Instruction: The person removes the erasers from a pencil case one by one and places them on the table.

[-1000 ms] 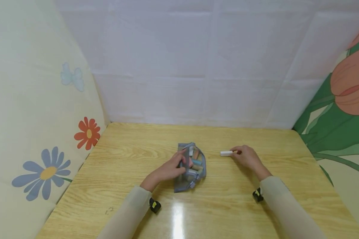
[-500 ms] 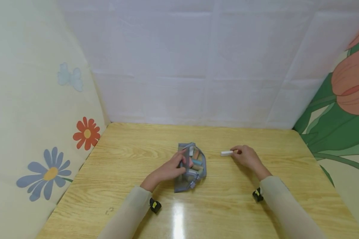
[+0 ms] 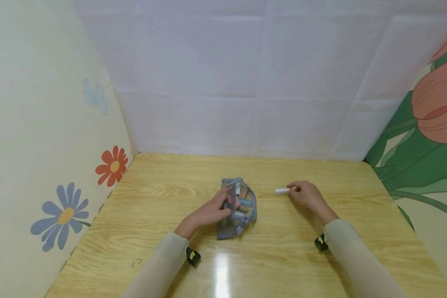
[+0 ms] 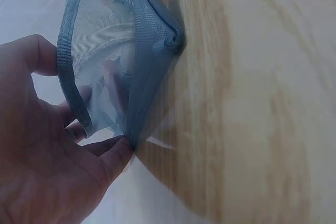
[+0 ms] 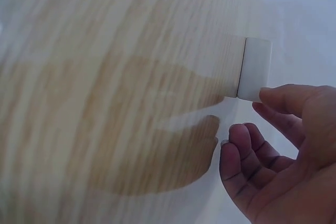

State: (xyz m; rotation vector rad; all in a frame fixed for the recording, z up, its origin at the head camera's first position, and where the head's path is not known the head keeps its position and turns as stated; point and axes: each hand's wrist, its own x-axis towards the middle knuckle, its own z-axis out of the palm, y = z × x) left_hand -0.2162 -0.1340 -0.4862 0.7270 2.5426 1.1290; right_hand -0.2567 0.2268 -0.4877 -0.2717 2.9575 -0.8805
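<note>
My left hand (image 3: 208,210) grips the open edge of a blue-grey mesh zip pouch (image 3: 226,228) lying on the table. Through the opening show several small blocks and rolls: a pink block (image 3: 237,203), a blue one (image 3: 244,202) and a tan one (image 3: 246,209) among them. In the left wrist view, fingers and thumb hold the mesh pouch (image 4: 102,24) by its trimmed rim and lower corner. To the right of it, my right hand (image 3: 308,197) pinches the near end of a small white block (image 3: 282,191) between thumb and index finger. The white block (image 5: 255,69) rests on the tabletop.
The wood-grain table (image 3: 164,174) ends at a white sheet (image 3: 216,82) behind. A flower-printed cloth (image 3: 41,145) hangs on the left and a tulip-printed one (image 3: 432,165) on the right. Black wrist cameras sit under both cuffs.
Both hands, the pouch and the white block stay where they were. Only the flower-printed cloth on the left sways, lately toward the right.
</note>
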